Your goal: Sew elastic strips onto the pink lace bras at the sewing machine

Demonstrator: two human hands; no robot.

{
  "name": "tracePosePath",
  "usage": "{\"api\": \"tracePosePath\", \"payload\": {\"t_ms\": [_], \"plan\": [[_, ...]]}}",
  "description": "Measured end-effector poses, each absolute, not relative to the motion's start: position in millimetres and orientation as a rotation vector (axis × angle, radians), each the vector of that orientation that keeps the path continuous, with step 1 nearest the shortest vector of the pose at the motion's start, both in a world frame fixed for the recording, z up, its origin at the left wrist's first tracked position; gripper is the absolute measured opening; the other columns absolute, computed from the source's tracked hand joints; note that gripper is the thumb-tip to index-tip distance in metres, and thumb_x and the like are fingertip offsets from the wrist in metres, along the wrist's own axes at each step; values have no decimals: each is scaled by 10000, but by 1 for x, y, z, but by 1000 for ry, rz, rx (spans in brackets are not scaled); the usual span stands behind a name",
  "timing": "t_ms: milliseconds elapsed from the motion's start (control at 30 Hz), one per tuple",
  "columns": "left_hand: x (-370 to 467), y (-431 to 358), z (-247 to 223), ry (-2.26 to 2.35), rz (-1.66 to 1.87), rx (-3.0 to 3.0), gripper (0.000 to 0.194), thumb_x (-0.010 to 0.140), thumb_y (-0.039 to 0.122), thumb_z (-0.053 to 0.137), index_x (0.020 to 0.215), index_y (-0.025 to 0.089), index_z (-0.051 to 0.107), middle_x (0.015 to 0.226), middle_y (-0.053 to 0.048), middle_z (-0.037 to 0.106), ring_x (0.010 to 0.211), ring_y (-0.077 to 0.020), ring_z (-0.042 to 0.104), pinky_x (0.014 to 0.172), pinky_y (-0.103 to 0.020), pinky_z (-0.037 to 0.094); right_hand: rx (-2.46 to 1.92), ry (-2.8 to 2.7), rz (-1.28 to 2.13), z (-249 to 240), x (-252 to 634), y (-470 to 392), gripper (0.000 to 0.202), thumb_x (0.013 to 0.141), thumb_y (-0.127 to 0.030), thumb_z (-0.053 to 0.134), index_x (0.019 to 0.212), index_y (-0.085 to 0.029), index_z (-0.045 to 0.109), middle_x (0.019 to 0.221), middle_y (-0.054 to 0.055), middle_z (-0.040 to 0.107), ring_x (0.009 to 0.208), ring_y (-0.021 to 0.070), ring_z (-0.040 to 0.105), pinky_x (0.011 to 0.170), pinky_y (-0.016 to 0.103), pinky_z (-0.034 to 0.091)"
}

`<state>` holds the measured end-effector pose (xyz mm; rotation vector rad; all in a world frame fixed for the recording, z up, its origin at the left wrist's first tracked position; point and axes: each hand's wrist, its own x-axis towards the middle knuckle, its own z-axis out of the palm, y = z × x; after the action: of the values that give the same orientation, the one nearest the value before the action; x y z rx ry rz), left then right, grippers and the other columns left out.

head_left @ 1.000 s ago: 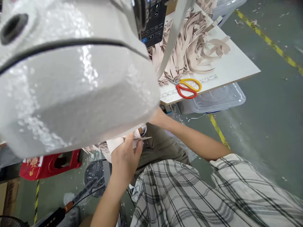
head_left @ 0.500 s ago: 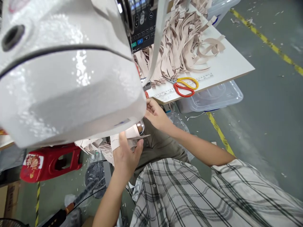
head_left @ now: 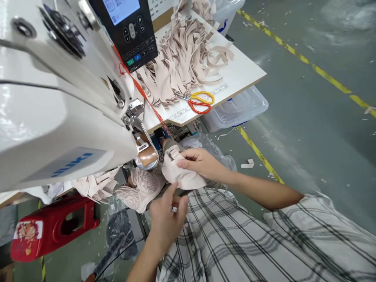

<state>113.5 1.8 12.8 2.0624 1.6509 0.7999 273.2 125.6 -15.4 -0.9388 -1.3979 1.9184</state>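
My right hand (head_left: 199, 164) is closed on a beige bra (head_left: 183, 178), pinching its fabric with thumb and fingers above my lap. A strap piece lies folded over at its top, and a patterned lace cup (head_left: 147, 182) hangs to the left. Just below, my left hand (head_left: 166, 215) has its index finger extended to the fabric's lower edge, thumb apart and other fingers curled; I see nothing clearly held in it. The white sewing machine (head_left: 88, 156) stands at the left, its needle area (head_left: 143, 149) just beyond the bra.
Beige strips (head_left: 182, 58) are heaped on the white table (head_left: 241, 74), with red-and-yellow-handled scissors (head_left: 201, 102) at its edge. A control panel (head_left: 129, 35) stands behind. A clear plastic box (head_left: 241, 109) is below, a red stool (head_left: 55, 227) at left. More beige pieces (head_left: 95, 184) hang beneath the machine.
My right hand has come from the machine's edge down to the bra and now grips it. My left hand has let go of the beige fabric and drawn back. The view has shifted, showing the needle area.
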Motion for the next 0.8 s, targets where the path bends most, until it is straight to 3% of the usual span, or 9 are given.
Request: {"api": "tracePosePath", "payload": {"t_ms": [67, 133, 167, 267, 367, 433, 500, 633, 800], "plan": [[105, 12, 28, 1592, 952, 2190, 363, 931, 173, 569, 1293, 192, 582, 1019, -80, 756, 973, -209, 723, 844, -314, 579, -852, -1459, 2042, -10, 279, 128, 388, 864, -527, 661, 844, -141, 683, 745, 1, 618, 659, 113, 532, 598, 234, 399], [100, 25, 38, 1495, 934, 2373, 375, 933, 194, 544, 1301, 123, 565, 1250, -183, 674, 1242, -300, 604, 1038, -462, 491, -677, -1654, 2120, -4, 282, 129, 413, 909, -541, 592, 847, -140, 667, 717, -12, 589, 637, 100, 503, 592, 228, 383], [99, 30, 40, 1472, 825, 2426, 364, 945, 215, 522, 1285, 93, 570, 1258, -210, 663, 1266, -322, 582, 1069, -501, 455, -592, -1815, 2101, 0, 283, 130, 408, 938, -525, 553, 848, -143, 662, 708, -17, 582, 632, 97, 494, 594, 228, 374], [94, 42, 33, 1656, 390, 2297, 304, 985, 298, 450, 894, 124, 682, 800, -134, 721, 867, -267, 706, 905, -430, 514, -545, -2455, 1579, 2, 280, 128, 315, 988, -350, 504, 811, -143, 662, 699, -1, 594, 628, 106, 483, 588, 255, 312], [84, 48, 17, 1791, 235, 1821, 492, 1009, 411, 385, 631, 180, 599, 578, -54, 625, 600, -184, 617, 668, -309, 465, -655, -2770, 714, -12, 272, 126, 270, 991, -187, 455, 845, -132, 675, 731, 45, 626, 647, 132, 485, 581, 304, 234], [75, 52, 6, 1673, 316, 1555, 507, 1001, 467, 396, 656, 177, 628, 670, -48, 680, 657, -168, 618, 661, -281, 434, -592, -2770, 411, -28, 265, 129, 292, 1012, -185, 424, 894, -136, 686, 724, 51, 629, 646, 142, 481, 582, 317, 225], [66, 55, -4, 1483, 403, 1340, 488, 977, 507, 436, 717, 170, 674, 734, -48, 710, 706, -165, 618, 687, -271, 436, -483, -2695, 336, -41, 260, 133, 307, 1031, -224, 412, 945, -161, 700, 718, 42, 636, 649, 146, 485, 595, 315, 256], [55, 56, -14, 1262, 504, 1020, 500, 910, 591, 513, 763, 154, 707, 629, -47, 656, 647, -169, 587, 650, -274, 450, -365, -2539, 441, -53, 255, 144, 282, 1023, -281, 447, 979, -249, 723, 799, 26, 691, 716, 158, 534, 672, 319, 380], [46, 54, 3, 1342, 494, 1167, 419, 842, 558, 637, 755, 158, 726, 713, -33, 674, 665, -153, 564, 604, -248, 428, -306, -2566, 648, -55, 254, 148, 302, 1021, -303, 429, 1035, -331, 729, 889, 1, 724, 790, 153, 580, 846, 368, 491]]}}
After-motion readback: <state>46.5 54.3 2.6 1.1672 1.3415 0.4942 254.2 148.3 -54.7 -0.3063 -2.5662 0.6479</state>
